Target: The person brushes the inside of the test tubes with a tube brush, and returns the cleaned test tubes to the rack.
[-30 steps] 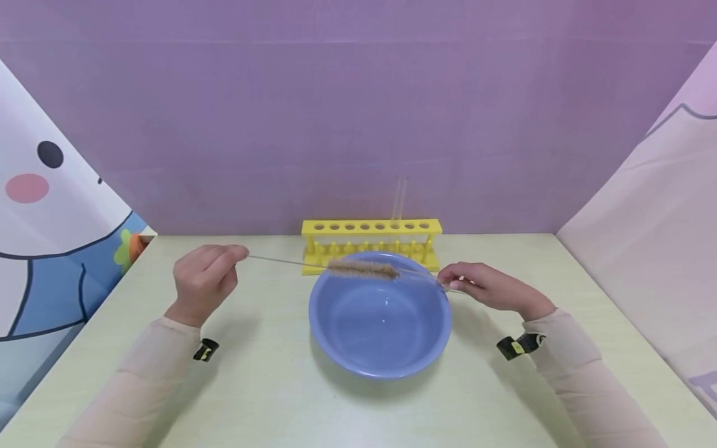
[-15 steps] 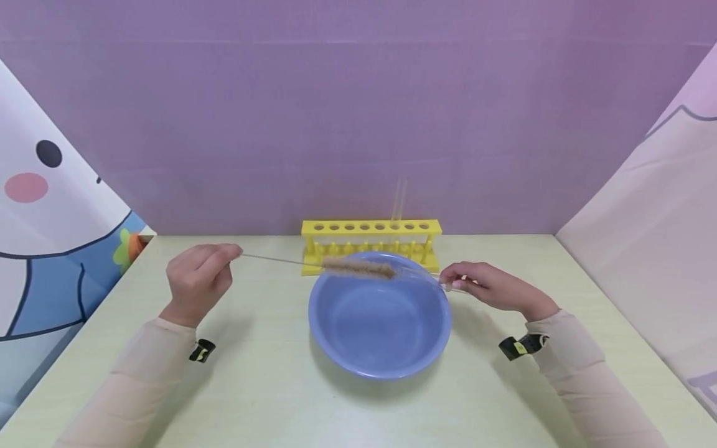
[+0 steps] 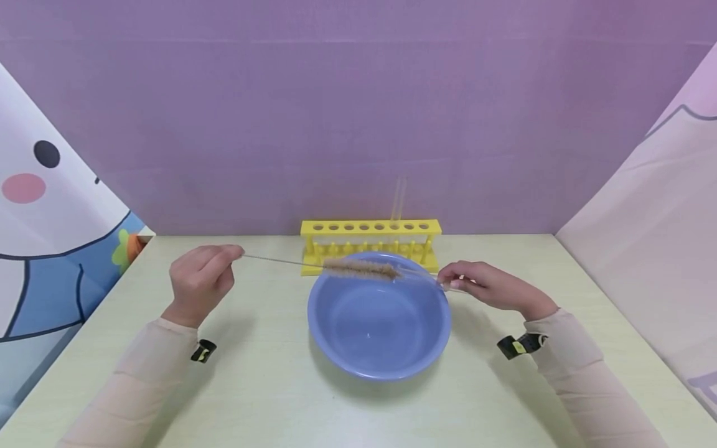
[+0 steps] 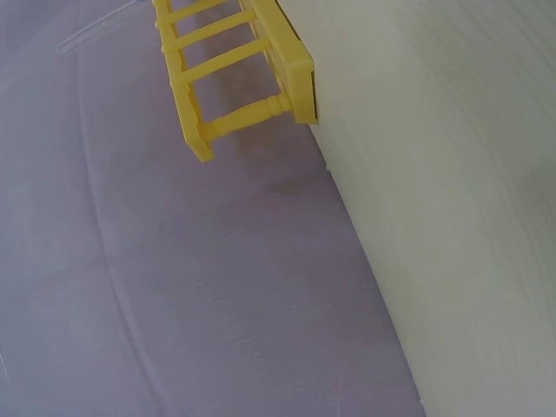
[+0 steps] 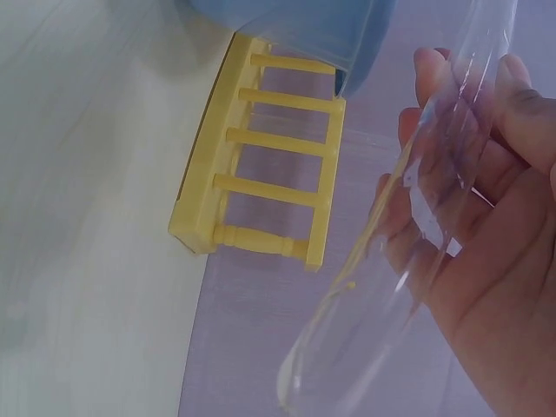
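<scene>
My left hand point(image 3: 201, 283) pinches the thin wire handle of a test tube brush point(image 3: 358, 269), whose tan bristles lie over the far part of a blue basin point(image 3: 376, 358). A clear test tube point(image 3: 417, 274) is held by my right hand point(image 3: 490, 287) above the basin's right rim. The brush tip is at the tube's left end; how far it reaches inside I cannot tell. In the right wrist view the thumb and fingers grip the transparent tube point(image 5: 401, 261), which slants across the picture. The left wrist view shows neither the left hand nor the brush.
Behind the basin stands a yellow test tube rack point(image 3: 372, 231) with a row of holes. Another clear test tube point(image 3: 399, 200) stands upright in it. A purple backdrop point(image 3: 358, 112) rises at the back edge of the pale table point(image 3: 269, 386).
My left hand draws the brush a little to the left, then eases it slightly back to the right. The right hand with the test tube hardly moves.
</scene>
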`<control>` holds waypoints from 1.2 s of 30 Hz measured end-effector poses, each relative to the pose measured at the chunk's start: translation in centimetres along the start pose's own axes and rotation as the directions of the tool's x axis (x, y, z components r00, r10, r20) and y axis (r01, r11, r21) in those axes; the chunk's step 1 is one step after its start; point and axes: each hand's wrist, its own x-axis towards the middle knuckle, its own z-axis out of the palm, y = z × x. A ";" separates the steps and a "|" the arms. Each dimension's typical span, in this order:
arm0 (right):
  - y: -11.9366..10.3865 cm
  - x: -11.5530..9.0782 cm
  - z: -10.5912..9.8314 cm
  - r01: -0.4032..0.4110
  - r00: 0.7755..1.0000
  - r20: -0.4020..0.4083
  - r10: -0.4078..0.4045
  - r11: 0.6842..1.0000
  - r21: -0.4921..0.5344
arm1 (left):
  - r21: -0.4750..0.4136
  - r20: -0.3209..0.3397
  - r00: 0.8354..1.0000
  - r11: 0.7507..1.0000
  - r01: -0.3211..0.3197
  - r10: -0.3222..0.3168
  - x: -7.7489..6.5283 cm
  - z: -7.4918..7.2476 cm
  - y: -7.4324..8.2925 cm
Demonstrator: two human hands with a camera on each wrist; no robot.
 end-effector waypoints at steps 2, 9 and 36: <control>0.0 0.0 0.0 0.005 1.000 -0.001 -0.005 1.000 0.000 | 0.003 0.000 1.000 1.000 -0.003 0.003 -0.1 0.0 -0.1; -0.1 0.0 0.0 0.004 1.000 0.002 -0.004 1.000 0.009 | 0.004 0.025 1.000 1.000 -0.001 0.001 -0.4 0.0 -0.3; -0.1 0.5 -0.2 0.003 0.998 0.069 -0.007 0.999 0.051 | -0.015 0.019 0.996 0.996 -0.083 0.083 0.4 0.3 0.4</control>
